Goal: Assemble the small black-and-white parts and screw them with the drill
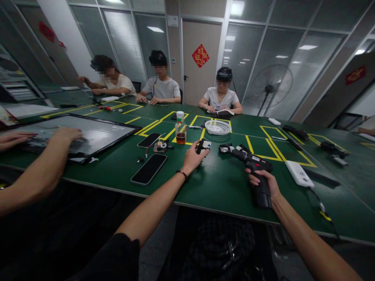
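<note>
My right hand [265, 181] is wrapped round the grip of a black cordless drill [259, 168], whose front end points left over the green table. Just beyond its tip lies a small black-and-white part [225, 148]. My left hand [193, 156], with a dark bracelet at the wrist, is closed on a small black piece with a white patch [204, 146]; its exact kind I cannot make out. Left of that hand are a dark phone [149, 169], a second phone [149, 140] and a small motor-like assembly with wires [161, 146].
A bottle of brown liquid [181, 132] and a white plastic basket [217, 127] stand beyond my left hand. A white power bank with a cable [299, 174] lies at right. A co-worker's hands rest on a large panel [99, 136] at left. Several people sit opposite.
</note>
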`<control>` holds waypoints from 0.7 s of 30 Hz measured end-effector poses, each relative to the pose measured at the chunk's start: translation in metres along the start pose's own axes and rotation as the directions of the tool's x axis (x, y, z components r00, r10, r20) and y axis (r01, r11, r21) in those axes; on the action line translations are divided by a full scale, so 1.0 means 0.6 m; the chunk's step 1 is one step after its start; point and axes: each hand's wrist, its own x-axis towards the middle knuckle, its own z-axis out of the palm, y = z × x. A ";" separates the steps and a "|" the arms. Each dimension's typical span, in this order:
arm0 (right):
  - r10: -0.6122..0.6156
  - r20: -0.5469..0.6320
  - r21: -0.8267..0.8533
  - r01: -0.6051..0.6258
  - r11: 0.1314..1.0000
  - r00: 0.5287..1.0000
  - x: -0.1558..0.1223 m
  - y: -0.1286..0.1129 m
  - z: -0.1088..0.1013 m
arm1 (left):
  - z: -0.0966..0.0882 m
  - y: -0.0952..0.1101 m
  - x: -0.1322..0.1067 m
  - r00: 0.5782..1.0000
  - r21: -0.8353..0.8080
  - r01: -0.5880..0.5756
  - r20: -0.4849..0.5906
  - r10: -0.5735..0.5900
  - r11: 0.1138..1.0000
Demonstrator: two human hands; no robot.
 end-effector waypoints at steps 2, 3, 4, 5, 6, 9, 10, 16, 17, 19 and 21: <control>-0.022 0.014 -0.010 0.022 1.000 1.000 -0.002 0.001 0.005 | -0.001 0.000 0.000 1.000 0.025 -0.006 0.006 0.005 1.000; -0.022 0.024 -0.010 0.022 1.000 0.999 -0.003 0.002 0.007 | -0.001 0.000 0.000 1.000 0.040 -0.009 0.010 0.008 0.999; -0.015 0.033 -0.013 0.015 1.000 0.999 -0.004 0.002 0.009 | -0.001 -0.001 0.001 1.000 0.053 -0.011 0.012 0.011 0.999; -0.003 0.040 -0.023 0.004 1.000 0.999 -0.005 0.003 0.010 | 0.000 -0.002 0.001 1.000 0.062 -0.014 0.011 0.013 0.998; 0.009 0.043 -0.038 -0.007 0.999 0.999 -0.005 0.003 0.010 | 0.000 -0.003 0.002 1.000 0.067 -0.015 0.008 0.015 0.998; 0.029 0.036 -0.086 -0.026 0.996 0.999 -0.007 0.002 0.009 | 0.002 -0.005 0.002 1.000 0.069 -0.023 -0.001 0.023 0.997; 0.033 0.032 -0.100 -0.030 0.995 0.999 -0.007 0.001 0.009 | 0.002 -0.005 0.002 1.000 0.070 -0.025 0.001 0.025 0.997; 0.020 0.006 -0.116 -0.019 0.993 1.000 -0.008 -0.001 0.011 | 0.002 0.002 -0.002 1.000 0.066 -0.007 0.010 0.007 0.998; 0.014 0.010 -0.101 -0.013 0.995 1.000 -0.008 0.000 0.011 | 0.002 0.003 -0.002 1.000 0.063 -0.005 0.009 0.004 0.998; 0.013 0.029 -0.072 -0.010 0.997 0.999 -0.009 0.000 0.012 | 0.002 0.005 -0.003 1.000 0.059 -0.006 0.009 0.005 0.998; 0.020 0.041 -0.061 -0.017 0.998 0.999 -0.009 0.001 0.011 | 0.003 0.007 -0.005 1.000 0.055 -0.008 0.010 0.008 0.998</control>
